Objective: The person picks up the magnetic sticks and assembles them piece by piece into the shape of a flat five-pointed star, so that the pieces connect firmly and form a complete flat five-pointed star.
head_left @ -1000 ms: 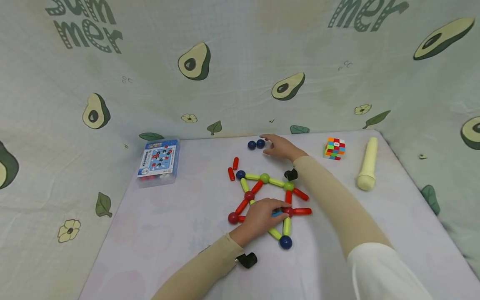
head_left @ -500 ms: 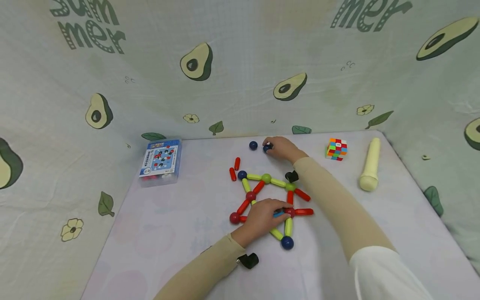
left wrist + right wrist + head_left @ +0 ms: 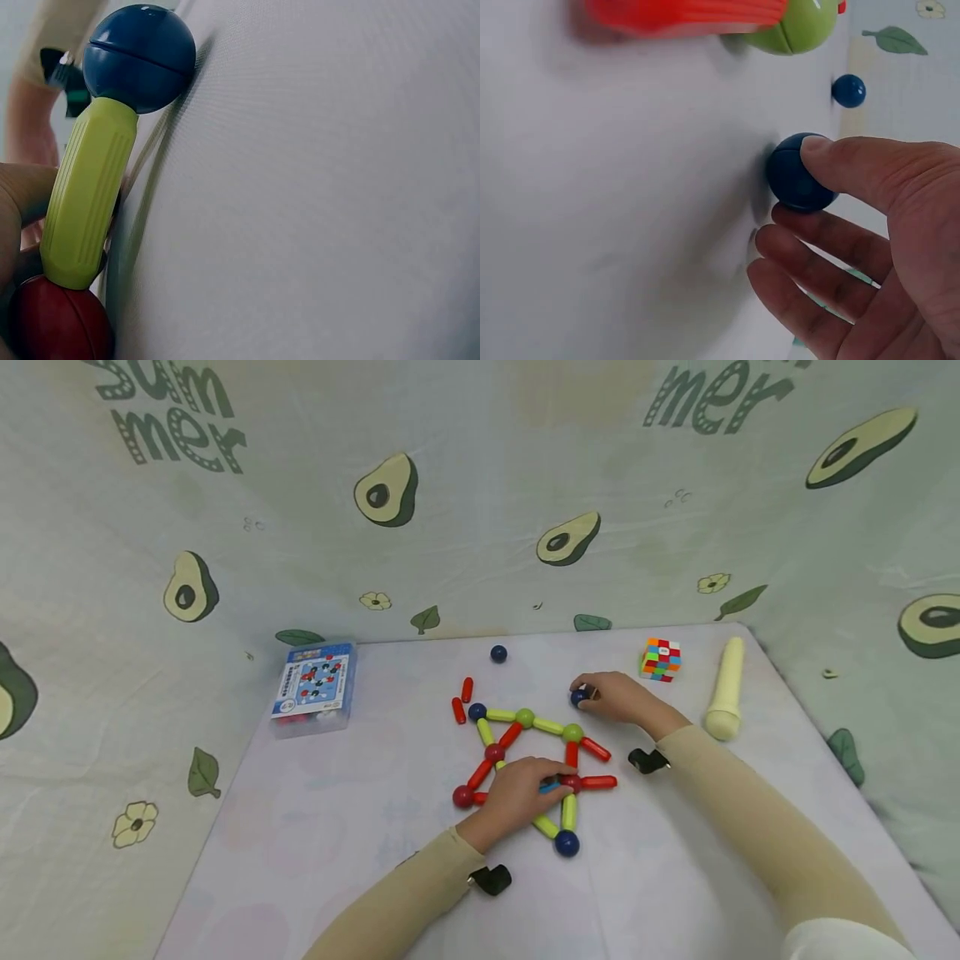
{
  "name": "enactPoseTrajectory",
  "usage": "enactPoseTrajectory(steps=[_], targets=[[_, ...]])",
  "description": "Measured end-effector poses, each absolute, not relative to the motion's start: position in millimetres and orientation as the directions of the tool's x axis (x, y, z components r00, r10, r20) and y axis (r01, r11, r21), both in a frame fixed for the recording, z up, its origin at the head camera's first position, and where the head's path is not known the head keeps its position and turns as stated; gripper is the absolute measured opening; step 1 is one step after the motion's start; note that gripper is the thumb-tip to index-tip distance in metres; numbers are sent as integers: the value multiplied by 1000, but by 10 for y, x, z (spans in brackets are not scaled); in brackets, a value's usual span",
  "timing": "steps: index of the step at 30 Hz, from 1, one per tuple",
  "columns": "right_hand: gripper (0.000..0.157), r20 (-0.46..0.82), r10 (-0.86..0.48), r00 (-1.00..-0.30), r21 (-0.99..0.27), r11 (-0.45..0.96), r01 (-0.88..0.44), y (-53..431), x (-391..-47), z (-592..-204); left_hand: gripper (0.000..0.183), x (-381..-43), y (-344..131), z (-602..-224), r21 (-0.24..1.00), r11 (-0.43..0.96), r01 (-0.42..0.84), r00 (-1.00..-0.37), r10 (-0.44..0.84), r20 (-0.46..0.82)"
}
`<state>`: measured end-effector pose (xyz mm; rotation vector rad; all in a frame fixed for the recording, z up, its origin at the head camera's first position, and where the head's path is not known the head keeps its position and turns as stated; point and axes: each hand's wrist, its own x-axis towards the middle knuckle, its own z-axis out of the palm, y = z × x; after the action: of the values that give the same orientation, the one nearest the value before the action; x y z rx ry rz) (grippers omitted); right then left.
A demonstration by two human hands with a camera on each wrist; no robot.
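Note:
A flat frame of magnetic rods and balls lies on the table, with yellow-green rods (image 3: pixel 549 726), red rods (image 3: pixel 480 774) and a blue rod (image 3: pixel 550 787). My left hand (image 3: pixel 516 797) reaches across it and pinches the red ball (image 3: pixel 572 783) on its right side between thumb and forefinger. In the left wrist view a yellow-green rod (image 3: pixel 90 191) joins a red ball (image 3: pixel 64 319) to a dark blue ball (image 3: pixel 140 58). My right hand (image 3: pixel 622 697) holds a loose dark blue ball (image 3: pixel 795 176) by thumb and forefinger, right of the green ball (image 3: pixel 572 732).
One dark blue ball (image 3: pixel 498 653) lies at the back, with two loose red rods (image 3: pixel 462 700) nearer. A clear-lidded box (image 3: pixel 315 689) stands back left. At the right are a puzzle cube (image 3: pixel 661 660) and a pale yellow club-shaped object (image 3: pixel 725 689).
My right hand took one of the two dark blue balls at the back and brought it nearer and to the right. My left hand stayed at the red ball.

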<state>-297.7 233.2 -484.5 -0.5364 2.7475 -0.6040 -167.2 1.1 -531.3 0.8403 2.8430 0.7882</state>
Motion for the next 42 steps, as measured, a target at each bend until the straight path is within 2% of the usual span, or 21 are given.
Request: enactPoseTrajectory(steps=[10,15,18,20,24,26,36,42], targets=[[37,-149,-373,-916,-489,833,-259,2751,-2362,-4916,35,-1667,13,-5225,524,719,456,-847,532,6],[37,-148,-342,-928,-500,835,-228,2818,-2087,-4925,29,-1779,31,-5068,525,710,468,-830,557,-13],[35,-139,-339,-931,-506,832,-227,2822,-1961,-4947,31,-1897,83,-4995,465,726,506,-825,565,15],[35,-123,-340,-932,-508,829,-235,2819,-1891,-4959,39,-1987,140,-4962,397,747,533,-819,573,22],[36,-102,-341,-934,-505,827,-247,2817,-1792,-4979,58,-2153,277,-4900,290,762,578,-792,610,-24],[37,-100,-341,-935,-505,827,-248,2818,-1757,-4982,62,-2221,338,-4871,270,756,596,-774,631,-57],[38,-88,-342,-936,-527,813,-247,2802,-1696,-5014,38,-2440,550,-4901,252,694,674,-688,715,-127],[37,-67,-330,-942,-537,807,-245,2801,-1673,-5036,27,-2486,598,-4946,215,688,693,-682,722,-113]])
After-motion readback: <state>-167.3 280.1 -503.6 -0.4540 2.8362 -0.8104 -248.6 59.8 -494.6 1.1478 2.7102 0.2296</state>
